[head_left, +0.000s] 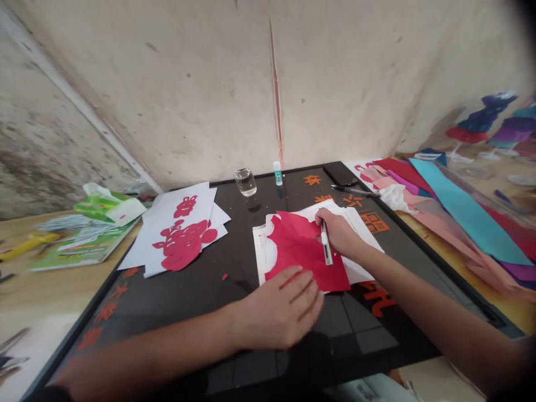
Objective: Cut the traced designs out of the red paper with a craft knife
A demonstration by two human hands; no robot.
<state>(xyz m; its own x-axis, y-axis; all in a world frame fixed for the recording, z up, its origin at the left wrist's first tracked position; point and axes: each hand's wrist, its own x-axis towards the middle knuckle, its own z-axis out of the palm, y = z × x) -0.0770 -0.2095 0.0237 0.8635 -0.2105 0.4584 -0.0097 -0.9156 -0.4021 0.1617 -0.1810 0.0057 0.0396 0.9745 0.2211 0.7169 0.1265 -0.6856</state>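
My left hand [276, 310] lies open and flat, pressing the red paper [299, 251] onto a white backing sheet [360, 234] on the black cutting mat [201, 296]. My right hand [337, 231] is closed around a craft knife [326, 243], which sits over the red paper. To the left lie white sheets with red cutouts [180, 237]. Near the mat's far edge stand a water glass [245, 182] and a glue stick [277, 173]

Head-worn view looks down onto the black mat [184, 296].
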